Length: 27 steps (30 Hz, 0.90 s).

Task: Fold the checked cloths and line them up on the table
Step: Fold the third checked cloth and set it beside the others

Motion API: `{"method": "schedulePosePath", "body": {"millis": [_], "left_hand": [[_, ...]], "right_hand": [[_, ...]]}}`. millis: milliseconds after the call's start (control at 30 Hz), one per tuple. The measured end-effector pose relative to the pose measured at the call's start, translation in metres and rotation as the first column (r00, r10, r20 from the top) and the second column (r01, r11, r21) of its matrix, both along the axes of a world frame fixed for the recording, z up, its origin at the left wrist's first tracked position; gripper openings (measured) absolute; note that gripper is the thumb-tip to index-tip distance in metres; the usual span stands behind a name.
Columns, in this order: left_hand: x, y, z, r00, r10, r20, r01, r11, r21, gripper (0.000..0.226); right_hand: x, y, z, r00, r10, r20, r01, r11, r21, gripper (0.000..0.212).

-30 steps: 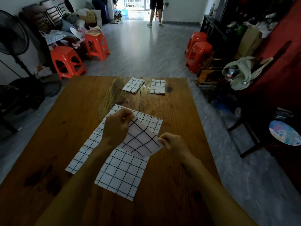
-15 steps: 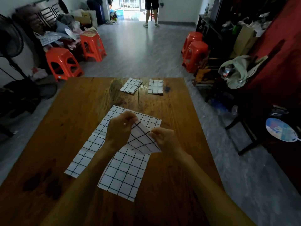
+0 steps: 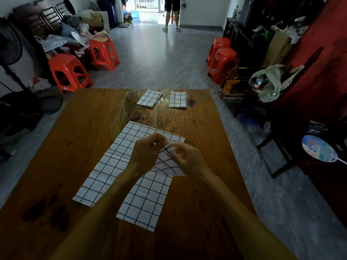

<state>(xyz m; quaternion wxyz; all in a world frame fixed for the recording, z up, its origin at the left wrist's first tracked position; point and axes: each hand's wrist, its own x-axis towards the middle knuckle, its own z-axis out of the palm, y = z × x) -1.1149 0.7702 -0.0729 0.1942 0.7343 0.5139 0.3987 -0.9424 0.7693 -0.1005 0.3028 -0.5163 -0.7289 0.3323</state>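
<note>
1. Head view: the left hand (image 3: 145,156) and right hand (image 3: 185,159) meet above the flat checked cloths (image 3: 131,166) in the middle of the worktop (image 3: 84,128), each with a pinching grip on the top corner of a small checked cloth (image 3: 167,165) raised between them
2. Beyond the flat cloths, at the worktop's far edge, two folded cloths (image 3: 149,98) lie side by side, slightly apart

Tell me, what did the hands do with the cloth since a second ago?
The right hand moved left to meet the left hand, bringing the held cloth corners together. Both keep pinching it. The flat cloths and two folded cloths stayed put.
</note>
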Motion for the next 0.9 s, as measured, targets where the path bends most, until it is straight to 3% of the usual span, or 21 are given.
{"method": "schedulePosePath", "body": {"millis": [100, 167, 300, 400, 500, 600, 833, 900], "left_hand": [[-0.001, 0.001, 0.006, 0.999, -0.013, 0.034, 0.013, 1.0, 0.003, 0.006], [-0.014, 0.001, 0.011, 0.999, 0.001, 0.044, -0.001, 1.0, -0.011, 0.021], [-0.035, -0.006, 0.009, 0.995, 0.002, 0.095, 0.009, 0.993, -0.118, 0.033], [-0.037, -0.014, 0.002, 0.974, 0.064, 0.217, -0.02, 0.98, -0.197, 0.03], [-0.033, -0.018, 0.002, 0.936, 0.125, 0.329, -0.061, 0.978, -0.197, 0.025], [-0.03, -0.021, 0.005, 0.928, 0.139, 0.346, -0.081, 0.981, -0.178, 0.017], [-0.033, -0.025, 0.009, 0.916, 0.116, 0.384, -0.049, 0.983, -0.179, 0.039], [-0.033, -0.025, 0.01, 0.914, 0.116, 0.388, -0.054, 0.985, -0.166, 0.035]], "right_hand": [[-0.014, 0.006, 0.014, 1.0, 0.024, 0.001, -0.024, 0.996, 0.091, 0.012], [-0.011, 0.009, 0.015, 0.996, -0.013, -0.084, 0.02, 0.997, 0.078, 0.011], [0.005, 0.005, 0.026, 0.899, -0.121, -0.422, 0.062, 0.987, -0.15, 0.008], [0.009, 0.001, 0.033, 0.821, -0.2, -0.535, 0.062, 0.962, -0.265, 0.011], [0.007, 0.0, 0.037, 0.794, -0.229, -0.563, 0.069, 0.954, -0.291, 0.009], [0.001, 0.0, 0.041, 0.782, -0.262, -0.566, 0.112, 0.952, -0.285, 0.006], [-0.007, -0.001, 0.048, 0.782, -0.252, -0.57, 0.112, 0.957, -0.269, 0.009], [-0.009, -0.003, 0.05, 0.785, -0.246, -0.568, 0.101, 0.956, -0.275, 0.01]]}}
